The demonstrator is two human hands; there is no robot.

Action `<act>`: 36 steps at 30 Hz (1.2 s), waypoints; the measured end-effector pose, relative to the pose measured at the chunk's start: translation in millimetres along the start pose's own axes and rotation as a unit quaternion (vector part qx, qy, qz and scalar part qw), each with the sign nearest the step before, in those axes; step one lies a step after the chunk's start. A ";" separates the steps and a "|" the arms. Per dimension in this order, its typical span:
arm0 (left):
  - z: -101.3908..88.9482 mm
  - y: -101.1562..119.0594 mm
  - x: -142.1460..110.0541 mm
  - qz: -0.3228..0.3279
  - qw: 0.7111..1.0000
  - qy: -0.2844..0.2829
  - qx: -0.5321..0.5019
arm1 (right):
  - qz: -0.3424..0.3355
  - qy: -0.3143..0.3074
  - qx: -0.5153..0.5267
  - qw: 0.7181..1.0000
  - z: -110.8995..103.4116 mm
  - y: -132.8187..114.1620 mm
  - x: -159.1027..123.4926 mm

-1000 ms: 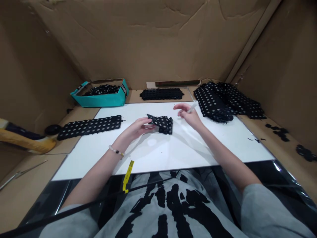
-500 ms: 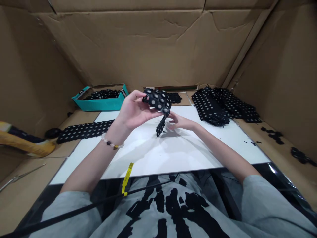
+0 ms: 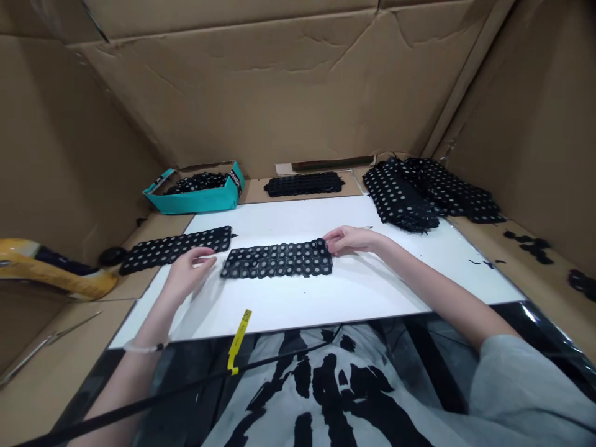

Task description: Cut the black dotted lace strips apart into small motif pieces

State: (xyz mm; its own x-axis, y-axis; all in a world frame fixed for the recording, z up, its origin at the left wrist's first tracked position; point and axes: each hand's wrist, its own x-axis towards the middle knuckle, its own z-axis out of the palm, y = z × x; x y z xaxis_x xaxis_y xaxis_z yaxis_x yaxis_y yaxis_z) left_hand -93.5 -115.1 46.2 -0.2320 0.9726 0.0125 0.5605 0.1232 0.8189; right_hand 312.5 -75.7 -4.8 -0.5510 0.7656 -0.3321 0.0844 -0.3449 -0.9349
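Black dotted fabric strip (image 3: 277, 259) lies flat near the front middle of the white board (image 3: 382, 288). Right hand (image 3: 350, 240) has its fingers on the strip's right end, though any grip is hard to tell. Left hand (image 3: 189, 273) sits open, fingers released, just beside the strip's left end, near a second dotted strip (image 3: 174, 249) at the board's left edge.

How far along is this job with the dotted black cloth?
Roughly, going by how things lie. Looks done: a flat strip left of centre, a second strip farther back, and pieces in the teal tray. In hand: a middle strip on the white board, right hand at its end, left hand just beside it. Left: the big heap at right.
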 end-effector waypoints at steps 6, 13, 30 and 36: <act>59.9 39.0 3.2 0.220 0.964 -0.107 0.101 | -0.004 0.076 0.014 0.997 4.3 14.8 -0.1; 159.0 74.9 -6.1 0.361 0.894 -0.250 0.091 | -0.083 0.141 -0.012 0.986 26.2 21.9 12.2; 141.9 38.2 81.8 0.239 0.953 -0.068 0.173 | -0.077 0.210 -0.033 0.974 34.6 19.8 15.3; 154.6 52.8 39.1 0.381 0.893 -0.190 0.145 | -0.070 0.213 0.014 0.975 39.2 15.7 16.4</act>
State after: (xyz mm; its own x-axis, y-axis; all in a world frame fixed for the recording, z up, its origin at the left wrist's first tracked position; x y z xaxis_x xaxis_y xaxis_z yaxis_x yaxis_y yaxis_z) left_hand 49.9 -40.1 1.3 0.5603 0.7858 0.2621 0.6354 -0.6107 0.4726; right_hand 272.2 -89.8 -19.9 -0.1613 0.9602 -0.2281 0.0073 -0.2299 -0.9732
